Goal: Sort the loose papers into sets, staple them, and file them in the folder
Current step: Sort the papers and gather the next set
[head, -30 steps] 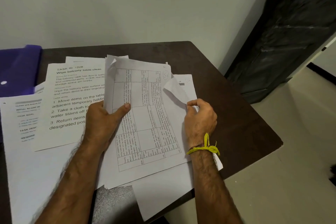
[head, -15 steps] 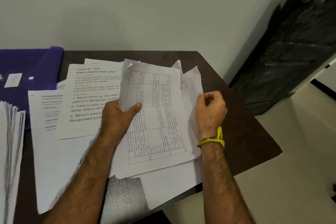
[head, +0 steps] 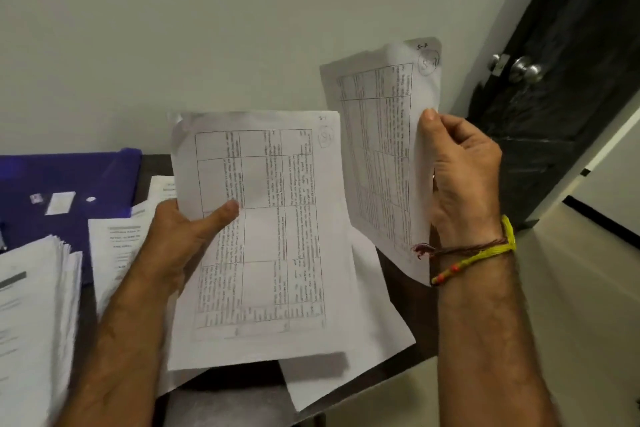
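Note:
My left hand (head: 180, 236) grips a sheet printed with a table (head: 263, 239) by its left edge, thumb on the front, and holds it lifted above the table. My right hand (head: 460, 177) pinches a second table sheet (head: 377, 149) by its right edge and holds it up higher, to the right of the first. Each sheet has a circled handwritten mark in its top right corner. A blue folder (head: 65, 184) lies at the back left. A thick stack of papers (head: 34, 305) sits at the left front.
Loose printed sheets (head: 117, 246) lie on the dark brown table (head: 405, 288), and a blank sheet (head: 367, 350) hangs over its front edge. A black door with a metal knob (head: 523, 69) stands to the right. Pale floor lies beyond the table's right edge.
Both hands have risen from the table. My right hand has lifted one table sheet up and to the right, away from the one in my left hand. The view has tilted up.

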